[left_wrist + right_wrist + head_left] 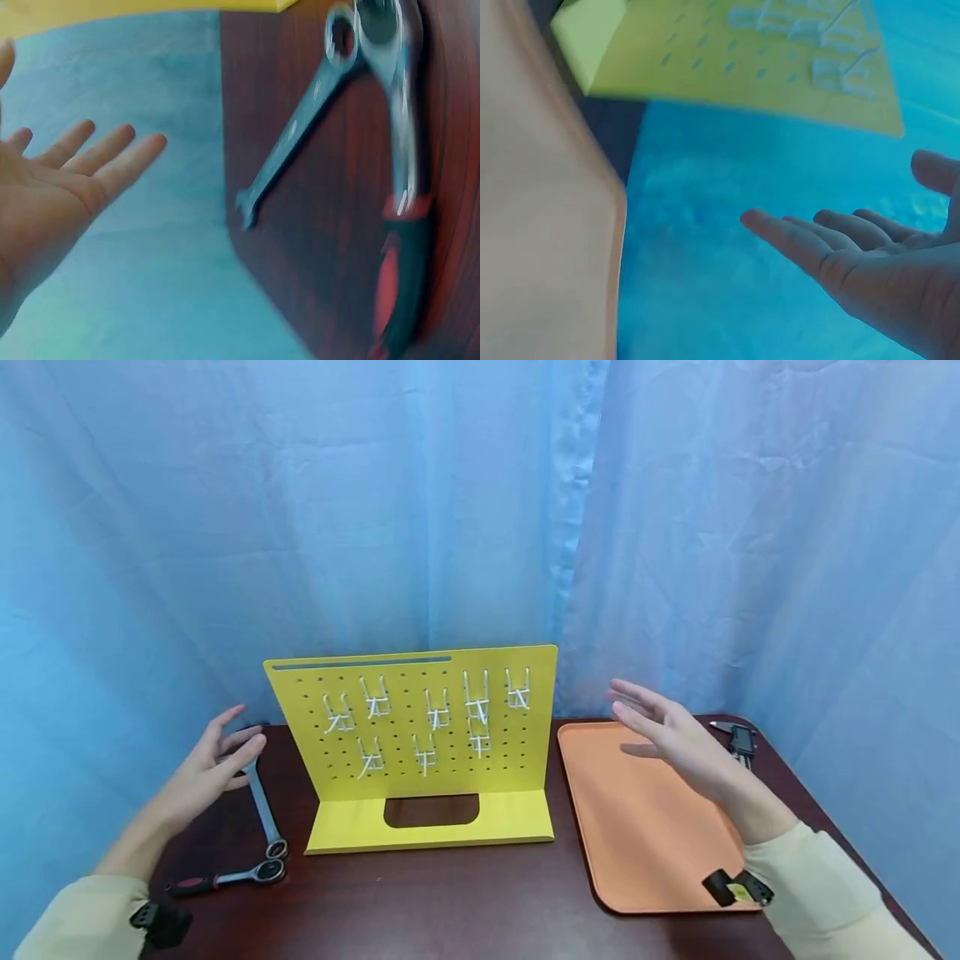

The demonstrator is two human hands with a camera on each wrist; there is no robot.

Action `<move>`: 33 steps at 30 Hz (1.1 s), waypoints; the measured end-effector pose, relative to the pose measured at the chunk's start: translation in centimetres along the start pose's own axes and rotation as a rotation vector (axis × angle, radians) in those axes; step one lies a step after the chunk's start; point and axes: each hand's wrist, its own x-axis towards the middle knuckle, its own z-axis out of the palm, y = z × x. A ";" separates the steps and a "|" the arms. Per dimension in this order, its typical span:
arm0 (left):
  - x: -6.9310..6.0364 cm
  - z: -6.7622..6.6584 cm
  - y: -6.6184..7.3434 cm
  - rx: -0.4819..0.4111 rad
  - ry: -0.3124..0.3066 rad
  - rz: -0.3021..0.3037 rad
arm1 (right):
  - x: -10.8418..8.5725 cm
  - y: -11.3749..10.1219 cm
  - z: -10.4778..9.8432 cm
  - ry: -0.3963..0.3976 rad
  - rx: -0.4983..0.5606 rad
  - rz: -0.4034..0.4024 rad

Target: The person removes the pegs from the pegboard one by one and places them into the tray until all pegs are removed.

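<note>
My left hand [204, 774] hovers at the left side of the table, fingers spread and holding nothing. Close by it lie a combination wrench [262, 806] and a ratchet wrench [232, 878] with a red and black handle, their heads side by side. Over the orange tray [652, 893] my right hand [686, 747] is raised, fingers extended, touching nothing. A yellow pegboard [352, 693] stands upright between the two hands, with several white wire hooks [437, 717] on its face. In the left wrist view, the ratchet wrench [405, 187] shows large.
Behind the tray's far right corner, a digital caliper [742, 742] lies partly hidden by my right hand and arm. A blue curtain [420, 510] hangs along the back and sides of the dark wooden table [420, 902].
</note>
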 end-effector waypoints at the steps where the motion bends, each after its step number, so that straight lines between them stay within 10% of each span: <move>1: 0.3 0.4 -0.1 -0.054 0.005 -0.004 | 0.2 -0.1 0.5 -0.004 0.061 0.002; 11: 1.9 4.0 -1.0 -0.341 0.091 -0.092 | 2.5 0.4 5.2 -0.047 0.399 0.039; 33: 3.0 5.4 -1.3 -0.354 0.074 -0.236 | 6.4 -1.4 8.5 -0.190 0.502 0.190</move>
